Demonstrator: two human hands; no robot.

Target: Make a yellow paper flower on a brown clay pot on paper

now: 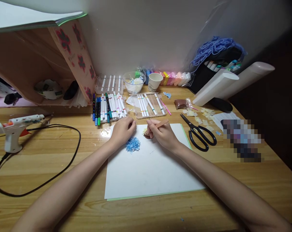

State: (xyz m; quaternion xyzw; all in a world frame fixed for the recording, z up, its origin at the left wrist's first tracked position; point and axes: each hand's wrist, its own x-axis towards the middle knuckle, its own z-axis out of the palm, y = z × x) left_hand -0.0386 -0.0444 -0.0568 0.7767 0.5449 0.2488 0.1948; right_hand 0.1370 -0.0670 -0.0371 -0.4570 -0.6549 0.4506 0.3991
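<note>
My right hand [163, 132] is closed around a flat wooden craft stick [163, 123], whose upper end points to the right. Under those fingertips, a small brown piece [148, 136] with cream-coloured bits lies on the white paper [150, 174]. My left hand [121, 132] rests curled at the paper's upper left, and its inner fingers are hidden, so I cannot tell whether anything is in them. Right beside it sits a clump of blue shredded bits [133, 144]. Black-handled scissors [199, 132] lie half open to the right of the paper.
A glue gun [15, 129] with a looping black cable stands at left. Markers [113, 106], a plastic bowl [134, 84], and a paper cup [155, 81] line the back. Pale scraps [204, 120] and white rolls [217, 87] are at right. A pink box [73, 58] stands back left.
</note>
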